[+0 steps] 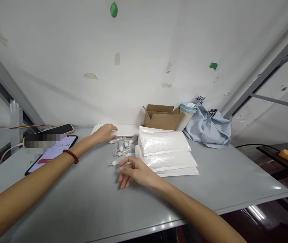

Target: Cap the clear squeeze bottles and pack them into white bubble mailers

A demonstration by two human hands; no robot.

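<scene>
My left hand (105,133) reaches to the back of the table, fingers stretched out and apart over the front edge of a flat white packet (127,129). Just below its fingertips lies a clear small tube with a white cap (115,140); whether they touch it I cannot tell. Several similar tubes (121,145) are scattered in a loose pile between my hands. My right hand (136,172) hovers in front of the pile, its fingers loosely bent and apart, with nothing seen in them. Beside it, white bubble mailers (167,141) lie in an overlapping stack.
An open cardboard box (162,118) stands against the wall, by a cup with a blue lid (188,111) and a light blue cloth bag (208,128). At left lie a phone showing a timer (57,150) and a dark device (60,130). The grey table's front edge (164,229) is near me.
</scene>
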